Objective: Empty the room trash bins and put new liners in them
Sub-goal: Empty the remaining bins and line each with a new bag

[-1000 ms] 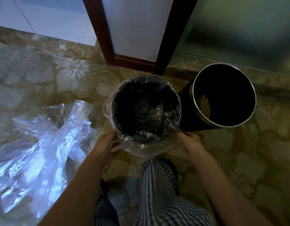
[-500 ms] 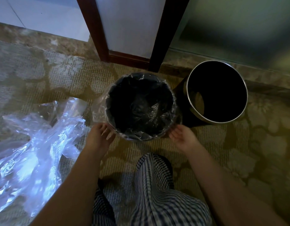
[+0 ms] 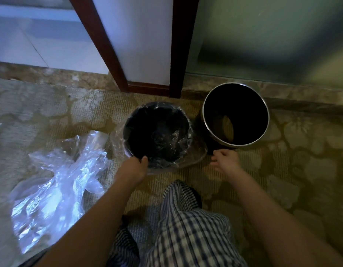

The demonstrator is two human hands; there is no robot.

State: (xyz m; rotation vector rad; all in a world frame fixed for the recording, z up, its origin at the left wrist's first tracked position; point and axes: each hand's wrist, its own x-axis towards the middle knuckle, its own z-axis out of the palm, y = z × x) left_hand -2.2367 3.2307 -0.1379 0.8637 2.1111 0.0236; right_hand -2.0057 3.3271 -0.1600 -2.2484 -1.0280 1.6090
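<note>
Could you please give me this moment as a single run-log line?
left hand: grips lined bin at near rim | right hand: between bins, grip unclear | metal-rimmed bin: unlined | loose plastic bag: on carpet

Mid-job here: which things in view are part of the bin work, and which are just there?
Job: lined bin, left hand gripping its rim; unlined bin; crumpled clear plastic; right hand, empty.
Just there: door frame; carpet.
</note>
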